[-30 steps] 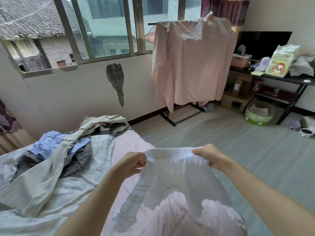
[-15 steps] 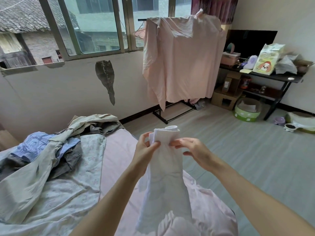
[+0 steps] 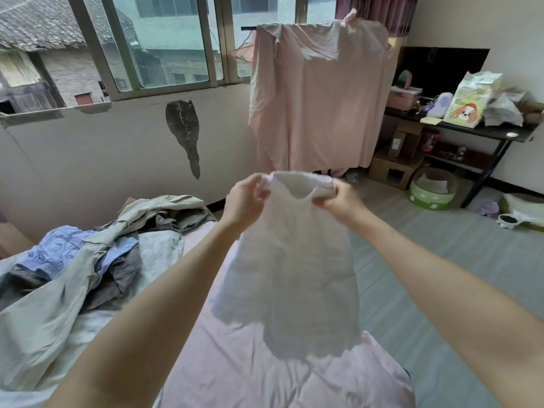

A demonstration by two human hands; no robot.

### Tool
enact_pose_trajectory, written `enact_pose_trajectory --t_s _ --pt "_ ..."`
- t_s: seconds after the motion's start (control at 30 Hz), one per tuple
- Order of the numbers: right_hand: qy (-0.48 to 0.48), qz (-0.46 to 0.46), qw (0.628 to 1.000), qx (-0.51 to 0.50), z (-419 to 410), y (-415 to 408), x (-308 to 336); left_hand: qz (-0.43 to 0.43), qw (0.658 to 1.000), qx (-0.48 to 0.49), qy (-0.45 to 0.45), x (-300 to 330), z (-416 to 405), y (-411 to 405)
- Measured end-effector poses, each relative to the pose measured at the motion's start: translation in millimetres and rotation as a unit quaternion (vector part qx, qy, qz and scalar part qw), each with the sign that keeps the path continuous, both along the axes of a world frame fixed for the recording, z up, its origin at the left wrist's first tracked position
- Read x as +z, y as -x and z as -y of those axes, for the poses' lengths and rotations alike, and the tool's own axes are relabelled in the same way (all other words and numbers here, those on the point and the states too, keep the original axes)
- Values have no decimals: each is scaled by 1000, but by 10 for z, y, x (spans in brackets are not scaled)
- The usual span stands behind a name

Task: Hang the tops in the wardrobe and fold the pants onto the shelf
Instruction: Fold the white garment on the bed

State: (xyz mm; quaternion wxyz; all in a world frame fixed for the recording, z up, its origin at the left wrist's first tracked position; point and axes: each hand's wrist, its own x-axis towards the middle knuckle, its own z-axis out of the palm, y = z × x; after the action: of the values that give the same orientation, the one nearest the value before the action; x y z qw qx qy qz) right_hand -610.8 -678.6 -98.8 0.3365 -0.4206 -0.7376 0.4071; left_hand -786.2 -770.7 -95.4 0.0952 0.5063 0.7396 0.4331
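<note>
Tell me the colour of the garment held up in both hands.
White garment, plain; clearest in the head view.

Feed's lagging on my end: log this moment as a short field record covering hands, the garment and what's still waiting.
held item: white garment, hanging over the bed
left hand: grips its top edge
right hand: grips its top edge
waiting: clothes pile on the bed's left side
rack: pink sheet draped over it by the window
wardrobe: not in view

- The garment (image 3: 290,260) is white.
- The bed cover (image 3: 265,372) is pale pink.
- The sheet (image 3: 318,98) on the rack is pink.
- One shirt (image 3: 56,251) has blue stripes.
</note>
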Motion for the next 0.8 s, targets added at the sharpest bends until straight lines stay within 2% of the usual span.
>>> enact_pose_trajectory --t_s 0.07,0.13,0.23,0.4,0.53,0.6,0.7,0.73,0.8 --pt "-122 -22 991 -41 33 66 21 -13 993 40 -108 40 7 -13" --pt "-191 -35 980 -41 108 34 -57 -22 982 50 -182 -54 102 -40" --pt "-184 6 983 -2 287 -83 -491 -24 981 -6 -195 -518 360 -80" --pt "-114 93 988 55 756 -367 -1696 -34 996 -41 -78 -1711 929 -266" --pt "0 224 966 132 1225 -676 -2623 -14 992 -68 109 -2611 1484 -476" --pt "59 303 931 194 1506 -883 -3053 1 959 -133 249 -3035 1786 -576" --pt "190 378 874 238 1894 -1167 -3480 62 877 -186 439 -3458 2106 -771" --pt "233 380 864 234 1944 -1221 -3576 84 864 -173 465 -3560 2126 -820" --pt "278 360 868 197 1889 -1238 -3646 100 873 -123 461 -3657 2034 -849"
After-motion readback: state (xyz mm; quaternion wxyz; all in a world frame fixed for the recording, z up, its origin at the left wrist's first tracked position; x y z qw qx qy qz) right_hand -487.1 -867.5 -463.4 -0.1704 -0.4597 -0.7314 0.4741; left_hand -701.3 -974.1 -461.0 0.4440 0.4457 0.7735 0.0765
